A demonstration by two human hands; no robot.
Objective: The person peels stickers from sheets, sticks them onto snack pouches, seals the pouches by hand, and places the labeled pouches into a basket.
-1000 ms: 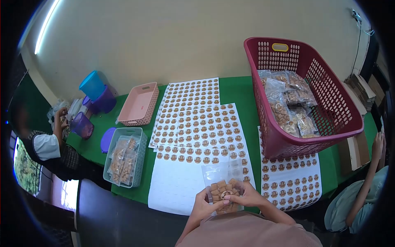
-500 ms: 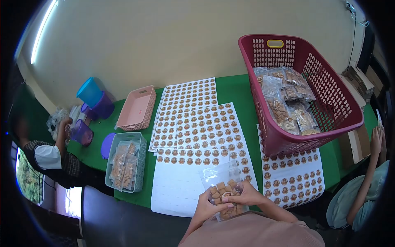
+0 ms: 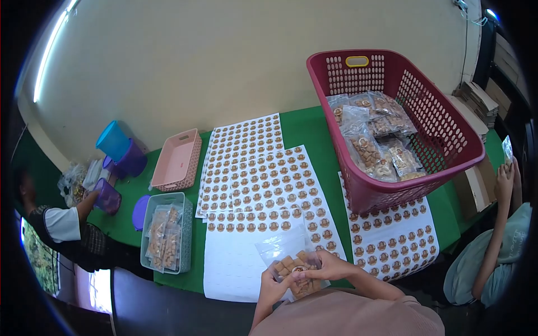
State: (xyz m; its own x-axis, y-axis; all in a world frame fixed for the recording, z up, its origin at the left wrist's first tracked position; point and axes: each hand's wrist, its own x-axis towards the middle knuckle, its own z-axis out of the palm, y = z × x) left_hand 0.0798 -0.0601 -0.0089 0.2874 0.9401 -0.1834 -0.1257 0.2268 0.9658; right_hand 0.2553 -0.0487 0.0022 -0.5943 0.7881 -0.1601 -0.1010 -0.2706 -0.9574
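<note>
A clear plastic bag [image 3: 291, 263] of square brown snack pieces, with a round label on its front, is held between my two hands over the table's front edge. My left hand [image 3: 273, 288] grips its left side, thumb on the label. My right hand [image 3: 330, 265] is closed on its right side, its thumb also at the label. Behind the bag lie sheets of round stickers [image 3: 274, 187]; the nearest sheet has a bare white part [image 3: 230, 263] at the front left.
A maroon basket [image 3: 412, 193] with filled bags stands at right on another sticker sheet [image 3: 392, 241]. At left are a grey-green basket [image 3: 186, 235] of bags, a pink basket [image 3: 178, 159], purple and blue tubs [image 3: 113, 140], and a person [image 3: 61, 224]. Another person [image 3: 487, 269] holds a small bag at far right.
The head view has shifted and tilted slightly. Both hands still hold the bag, thumbs near its label. The person at left has lowered a hand towards the purple tub.
</note>
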